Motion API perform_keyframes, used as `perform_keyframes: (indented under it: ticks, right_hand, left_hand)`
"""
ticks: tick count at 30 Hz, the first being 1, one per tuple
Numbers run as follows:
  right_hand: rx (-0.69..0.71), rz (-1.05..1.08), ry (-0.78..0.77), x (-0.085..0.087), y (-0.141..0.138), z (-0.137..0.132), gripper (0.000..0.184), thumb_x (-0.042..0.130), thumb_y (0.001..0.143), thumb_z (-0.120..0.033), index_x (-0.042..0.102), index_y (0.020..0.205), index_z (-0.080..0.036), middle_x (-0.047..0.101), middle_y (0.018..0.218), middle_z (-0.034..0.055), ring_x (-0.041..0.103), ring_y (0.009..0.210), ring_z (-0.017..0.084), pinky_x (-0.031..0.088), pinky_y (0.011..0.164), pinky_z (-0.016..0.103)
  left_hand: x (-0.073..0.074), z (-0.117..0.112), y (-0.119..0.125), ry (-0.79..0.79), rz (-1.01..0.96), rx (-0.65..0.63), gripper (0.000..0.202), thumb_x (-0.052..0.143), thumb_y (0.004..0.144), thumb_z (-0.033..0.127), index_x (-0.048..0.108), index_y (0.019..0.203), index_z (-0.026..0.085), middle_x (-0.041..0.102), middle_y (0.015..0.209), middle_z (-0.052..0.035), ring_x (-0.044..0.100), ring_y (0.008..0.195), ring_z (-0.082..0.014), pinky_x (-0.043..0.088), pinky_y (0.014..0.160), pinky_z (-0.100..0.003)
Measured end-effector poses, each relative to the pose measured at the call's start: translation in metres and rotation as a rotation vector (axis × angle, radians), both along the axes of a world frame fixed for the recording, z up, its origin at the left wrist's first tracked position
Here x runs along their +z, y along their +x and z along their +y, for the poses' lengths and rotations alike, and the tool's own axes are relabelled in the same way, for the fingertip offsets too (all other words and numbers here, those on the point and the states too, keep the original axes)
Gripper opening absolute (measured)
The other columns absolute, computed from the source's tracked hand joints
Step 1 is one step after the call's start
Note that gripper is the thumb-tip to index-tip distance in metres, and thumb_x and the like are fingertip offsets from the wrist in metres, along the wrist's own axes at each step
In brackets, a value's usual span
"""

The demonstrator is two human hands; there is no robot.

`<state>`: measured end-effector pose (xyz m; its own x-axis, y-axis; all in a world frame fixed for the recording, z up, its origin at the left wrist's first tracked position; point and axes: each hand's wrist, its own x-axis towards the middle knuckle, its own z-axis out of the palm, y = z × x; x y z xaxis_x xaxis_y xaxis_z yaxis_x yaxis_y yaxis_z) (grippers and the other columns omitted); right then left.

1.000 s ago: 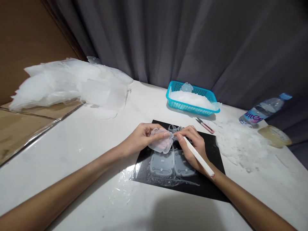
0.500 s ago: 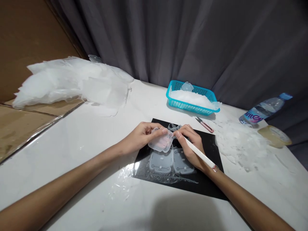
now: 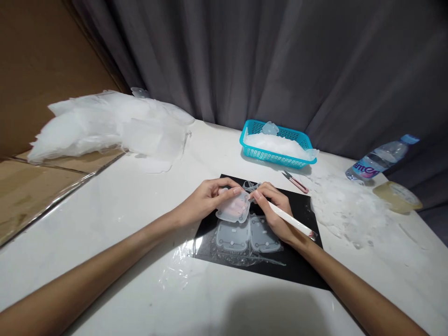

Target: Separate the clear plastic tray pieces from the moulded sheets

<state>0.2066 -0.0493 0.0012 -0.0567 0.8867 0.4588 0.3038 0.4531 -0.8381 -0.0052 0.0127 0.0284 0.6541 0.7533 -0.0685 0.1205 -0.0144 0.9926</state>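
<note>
My left hand (image 3: 212, 198) is closed on a thin translucent plastic piece (image 3: 235, 209) with rounded, notched edges, and the fingers show pinkish through it. A slim white pen-shaped tool (image 3: 292, 220) is gripped in my right hand (image 3: 275, 205); its working tip is hidden by the fingers, close to the piece's right edge. Beneath both hands lies a black mat (image 3: 297, 266). On it rest two similar frosted pieces (image 3: 233, 236) on clear film, and a tangle of clear plastic strips (image 3: 250, 185) lies just beyond the fingers.
A blue basket (image 3: 276, 161) holds white translucent pieces. Pink-handled thread snips (image 3: 296, 182) lie near the mat. To the right are plastic scraps (image 3: 350, 214), a tilted water bottle (image 3: 380, 161) and a tape roll (image 3: 399, 198). Stacked translucent sheets (image 3: 112, 121) stand at the left, by cardboard (image 3: 45, 186).
The view has shifted slightly. Both hands keep their holds on the plastic piece and the white tool, with hardly any movement between them.
</note>
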Motion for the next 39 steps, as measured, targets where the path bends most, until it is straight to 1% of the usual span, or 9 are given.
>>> perform_keyframes:
  ticks: [5, 8, 11, 18, 22, 25, 30, 35, 39]
  right_hand:
    - [0.037, -0.024, 0.016, 0.001, 0.001, -0.001, 0.019, 0.060, 0.102, -0.027, 0.069, 0.086, -0.022, 0.063, 0.084, 0.0028, 0.058, 0.083, 0.020, 0.045, 0.079, 0.036]
    - [0.034, -0.035, 0.020, 0.001, 0.001, 0.000, 0.015, 0.064, 0.100, -0.028, 0.070, 0.086, -0.022, 0.063, 0.084, 0.0024, 0.058, 0.082, 0.020, 0.045, 0.078, 0.036]
    - [0.019, -0.041, 0.017, 0.001, 0.000, 0.000, 0.015, 0.066, 0.099, -0.028, 0.070, 0.085, -0.022, 0.063, 0.082, 0.0016, 0.057, 0.081, 0.019, 0.045, 0.078, 0.035]
    - [0.005, -0.053, 0.008, 0.002, -0.001, -0.001, 0.027, 0.054, 0.107, -0.029, 0.072, 0.087, -0.022, 0.064, 0.085, 0.0026, 0.061, 0.087, 0.019, 0.046, 0.083, 0.034]
    - [-0.008, -0.033, 0.010, 0.001, 0.000, -0.001, 0.031, 0.051, 0.108, -0.030, 0.073, 0.087, -0.022, 0.064, 0.083, 0.0024, 0.061, 0.086, 0.018, 0.046, 0.083, 0.034]
    - [0.007, -0.030, 0.020, 0.001, 0.000, -0.001, 0.027, 0.054, 0.106, -0.028, 0.072, 0.087, -0.021, 0.064, 0.083, 0.0025, 0.060, 0.084, 0.019, 0.046, 0.081, 0.034]
    - [0.021, -0.050, 0.085, 0.001, 0.001, -0.002, 0.017, 0.062, 0.100, -0.024, 0.069, 0.084, -0.021, 0.061, 0.080, 0.0017, 0.056, 0.078, 0.018, 0.045, 0.076, 0.034]
    - [-0.006, -0.075, 0.124, 0.002, 0.000, -0.004, 0.016, 0.061, 0.100, -0.023, 0.069, 0.085, -0.022, 0.062, 0.079, 0.0022, 0.057, 0.077, 0.019, 0.046, 0.075, 0.036]
    - [0.001, -0.096, 0.133, 0.004, 0.001, -0.006, 0.014, 0.062, 0.099, -0.024, 0.069, 0.087, -0.022, 0.063, 0.080, 0.0028, 0.057, 0.077, 0.020, 0.047, 0.074, 0.037]
  left_hand:
    - [0.002, -0.001, -0.001, 0.021, 0.005, 0.014, 0.038, 0.068, 0.098, 0.051, 0.073, 0.105, 0.014, 0.072, 0.082, -0.0042, 0.063, 0.066, -0.0131, 0.046, 0.059, -0.023]
    - [0.003, -0.001, -0.001, 0.051, 0.007, 0.006, 0.037, 0.068, 0.098, 0.050, 0.074, 0.104, 0.014, 0.071, 0.084, -0.0043, 0.063, 0.068, -0.0133, 0.047, 0.061, -0.024]
    - [0.004, 0.000, 0.000, 0.057, 0.010, -0.007, 0.037, 0.067, 0.099, 0.049, 0.074, 0.104, 0.014, 0.072, 0.087, -0.0048, 0.064, 0.071, -0.0137, 0.049, 0.064, -0.024]
    - [0.007, 0.000, 0.000, 0.059, 0.021, -0.001, 0.037, 0.064, 0.100, 0.048, 0.074, 0.101, 0.013, 0.071, 0.082, -0.0043, 0.061, 0.065, -0.0126, 0.048, 0.061, -0.024]
    - [0.006, 0.000, -0.001, 0.058, 0.015, -0.009, 0.038, 0.063, 0.101, 0.049, 0.074, 0.101, 0.013, 0.070, 0.081, -0.0039, 0.061, 0.066, -0.0131, 0.047, 0.060, -0.024]
    - [0.006, -0.001, 0.000, 0.053, 0.010, -0.008, 0.037, 0.063, 0.101, 0.049, 0.074, 0.101, 0.013, 0.070, 0.082, -0.0038, 0.062, 0.067, -0.0129, 0.047, 0.061, -0.023]
    - [0.010, -0.003, 0.001, 0.055, 0.009, 0.012, 0.035, 0.068, 0.098, 0.048, 0.073, 0.100, 0.014, 0.071, 0.082, -0.0035, 0.062, 0.065, -0.0126, 0.048, 0.060, -0.023]
    - [0.011, -0.006, 0.003, 0.051, -0.019, 0.011, 0.031, 0.075, 0.093, 0.044, 0.072, 0.095, 0.013, 0.071, 0.083, -0.0038, 0.065, 0.070, -0.0138, 0.050, 0.064, -0.024]
    - [0.009, -0.008, 0.003, 0.053, -0.032, 0.011, 0.030, 0.074, 0.094, 0.045, 0.068, 0.093, 0.015, 0.070, 0.078, -0.0025, 0.063, 0.068, -0.0137, 0.046, 0.061, -0.024]
